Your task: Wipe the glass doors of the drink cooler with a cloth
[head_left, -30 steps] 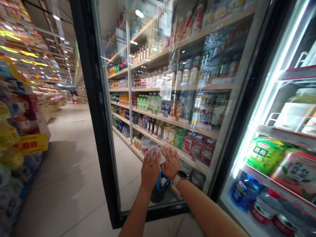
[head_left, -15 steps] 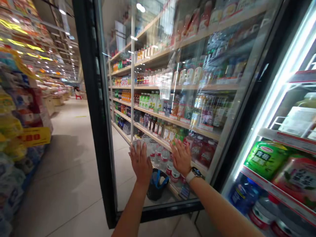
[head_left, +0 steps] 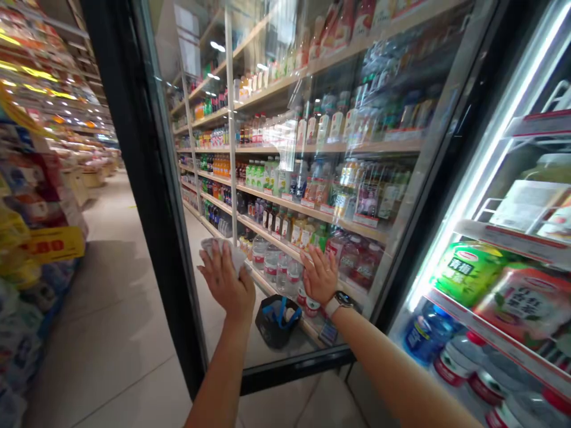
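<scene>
An open glass door (head_left: 267,321) with a black frame fills the middle of the view. My left hand (head_left: 227,282) lies flat against the glass at the lower left, its fingers over a crumpled pale cloth (head_left: 238,255) that is pressed to the pane. Further right, my right hand (head_left: 320,274) rests on the glass with fingers spread and nothing in it; a watch (head_left: 342,299) is on that wrist. Through the pane, between and below my hands, a dark bucket (head_left: 273,336) with blue strips in it shows near the floor.
Shelves of bottled drinks (head_left: 263,175) show through the glass. At the right, the lit cooler holds a green pack (head_left: 468,270), a red pack (head_left: 521,306) and large bottles. A stacked goods display with a yellow price sign (head_left: 56,244) stands left, beside a tiled aisle (head_left: 120,309).
My left hand has moved left, and the pale cloth now shows beyond its fingers. My right hand has shifted slightly left in the view. The whole view has turned a little.
</scene>
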`<state>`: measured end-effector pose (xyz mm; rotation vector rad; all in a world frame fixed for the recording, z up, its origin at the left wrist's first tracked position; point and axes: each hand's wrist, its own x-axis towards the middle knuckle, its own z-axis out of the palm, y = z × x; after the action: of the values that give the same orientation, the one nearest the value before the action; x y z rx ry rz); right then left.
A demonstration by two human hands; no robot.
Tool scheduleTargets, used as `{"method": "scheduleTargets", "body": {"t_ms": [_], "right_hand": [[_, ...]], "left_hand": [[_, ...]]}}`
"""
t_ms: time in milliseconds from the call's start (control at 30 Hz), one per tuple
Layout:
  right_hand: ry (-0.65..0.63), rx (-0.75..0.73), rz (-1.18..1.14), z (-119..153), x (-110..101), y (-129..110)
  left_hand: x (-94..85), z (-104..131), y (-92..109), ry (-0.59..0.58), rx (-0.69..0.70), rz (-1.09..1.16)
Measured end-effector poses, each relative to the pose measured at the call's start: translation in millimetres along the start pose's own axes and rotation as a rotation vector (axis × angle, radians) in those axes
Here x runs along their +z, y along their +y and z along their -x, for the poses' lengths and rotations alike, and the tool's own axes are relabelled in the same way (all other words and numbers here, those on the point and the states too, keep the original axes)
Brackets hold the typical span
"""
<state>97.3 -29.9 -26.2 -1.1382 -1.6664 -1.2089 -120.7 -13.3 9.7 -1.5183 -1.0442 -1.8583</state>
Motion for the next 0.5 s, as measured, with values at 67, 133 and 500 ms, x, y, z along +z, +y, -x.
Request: {"method": "scheduleTargets", "body": {"t_ms": [67, 133, 500], "right_hand": [[0.005, 0.000, 0.002, -1.1, 1.1, -1.8], [0.016, -0.002, -0.003, -2.7, 2.1, -3.6], [0.012, -0.002, -0.020, -6.0, 10.2, -8.1]], "left_hand": [[3.2, 10.9, 6.8, 0.005, -0.020, 0.005], [10.3, 33.4, 17.1, -0.048, 0.091, 0.008], [5.9, 16.1, -14.7, -0.122, 0.124, 0.001]]}}
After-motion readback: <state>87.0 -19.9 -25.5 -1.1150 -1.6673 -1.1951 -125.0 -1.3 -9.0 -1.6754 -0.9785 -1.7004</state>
